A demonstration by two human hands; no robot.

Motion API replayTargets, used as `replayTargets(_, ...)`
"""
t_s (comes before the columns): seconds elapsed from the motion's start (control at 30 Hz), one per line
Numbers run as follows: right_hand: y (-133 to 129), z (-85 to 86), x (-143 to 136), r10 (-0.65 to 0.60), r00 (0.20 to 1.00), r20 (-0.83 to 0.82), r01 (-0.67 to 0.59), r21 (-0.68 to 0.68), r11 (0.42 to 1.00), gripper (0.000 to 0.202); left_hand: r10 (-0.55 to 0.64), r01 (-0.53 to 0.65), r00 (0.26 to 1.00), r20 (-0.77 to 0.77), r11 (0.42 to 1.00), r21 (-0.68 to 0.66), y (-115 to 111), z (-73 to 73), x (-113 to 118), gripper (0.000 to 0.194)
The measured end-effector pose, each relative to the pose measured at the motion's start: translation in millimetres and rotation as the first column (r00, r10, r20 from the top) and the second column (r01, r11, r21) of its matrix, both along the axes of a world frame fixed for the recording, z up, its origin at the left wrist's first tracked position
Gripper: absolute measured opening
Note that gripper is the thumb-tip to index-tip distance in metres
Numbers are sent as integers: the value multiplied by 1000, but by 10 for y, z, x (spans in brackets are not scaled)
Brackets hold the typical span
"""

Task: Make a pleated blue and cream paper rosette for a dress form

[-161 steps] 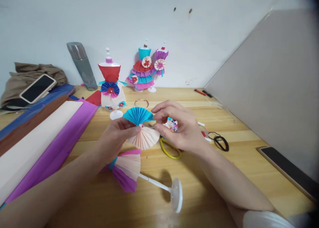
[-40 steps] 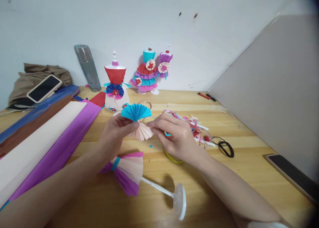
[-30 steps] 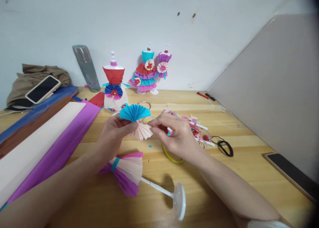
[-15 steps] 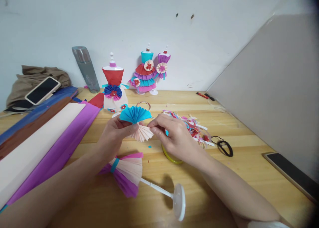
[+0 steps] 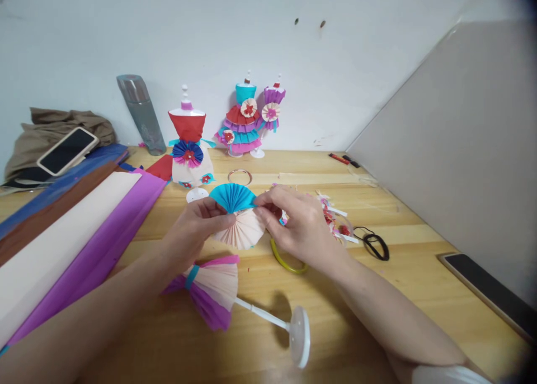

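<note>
Just this side of the fingers (image 5: 272, 197), a paper-skirted stand (image 5: 216, 290) lies tipped over. The left hand (image 5: 196, 223) pinches the blue-and-cream pleated paper (image 5: 232, 197), the right hand (image 5: 298, 221) nips its right edge, and beyond those fingers stands a red-topped mannequin (image 5: 187, 127).

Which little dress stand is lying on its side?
The white plastic stand with the purple, pink and cream pleated paper skirt. The red-topped paper-dressed stand, turquoise-topped stand and purple-dressed stand behind are upright.
</note>
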State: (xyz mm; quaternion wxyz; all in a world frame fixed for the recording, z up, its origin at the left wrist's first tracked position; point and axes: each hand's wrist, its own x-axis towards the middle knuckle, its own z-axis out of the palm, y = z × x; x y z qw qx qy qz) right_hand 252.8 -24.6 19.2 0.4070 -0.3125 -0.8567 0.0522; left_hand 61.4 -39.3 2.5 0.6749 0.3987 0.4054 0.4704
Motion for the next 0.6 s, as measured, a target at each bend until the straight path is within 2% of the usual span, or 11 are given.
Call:
replayTargets(0.3,26,3,10,34,999,31,-35,49,998,15,0,3,998,62,999,-48,-29,18,4,21)
replayTargets(0.6,39,-5,34,35,995,93,-44,94,995,15,-69,69,997,25,998,5,-20,-47,-12,19)
